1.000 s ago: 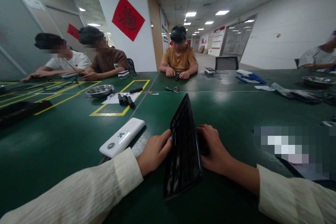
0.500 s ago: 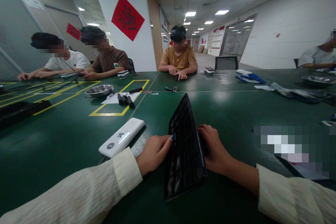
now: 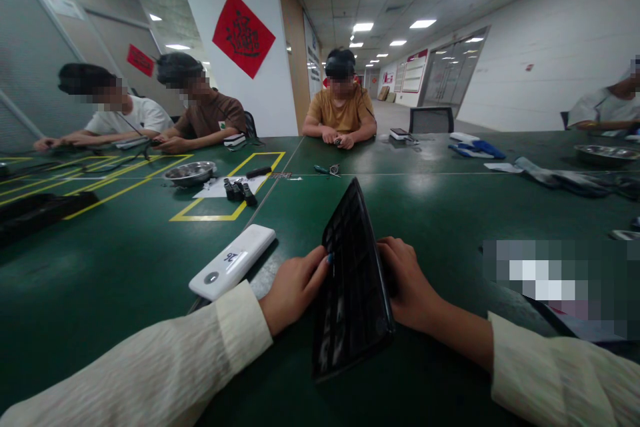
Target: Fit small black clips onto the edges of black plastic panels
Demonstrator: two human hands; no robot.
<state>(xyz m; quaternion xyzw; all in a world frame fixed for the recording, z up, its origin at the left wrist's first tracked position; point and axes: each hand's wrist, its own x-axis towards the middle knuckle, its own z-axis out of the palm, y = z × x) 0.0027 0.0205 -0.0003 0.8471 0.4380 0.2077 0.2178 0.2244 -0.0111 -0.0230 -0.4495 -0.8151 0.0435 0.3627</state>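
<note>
A black keyboard (image 3: 350, 280) stands tilted on its long edge on the green table (image 3: 125, 267), right in front of me. My left hand (image 3: 295, 287) presses against its left side with the fingers curled toward the keys. My right hand (image 3: 410, 283) grips its right side, fingers wrapped behind the board. Both sleeves are cream-coloured.
A white power bank (image 3: 233, 261) lies just left of my left hand. Farther off are a metal bowl (image 3: 190, 173), small black parts (image 3: 239, 190) on paper inside a yellow marked box, and pliers (image 3: 327, 169). Several people sit around the table.
The keyboard has tipped slightly to the right between my hands. My hands have barely shifted.
</note>
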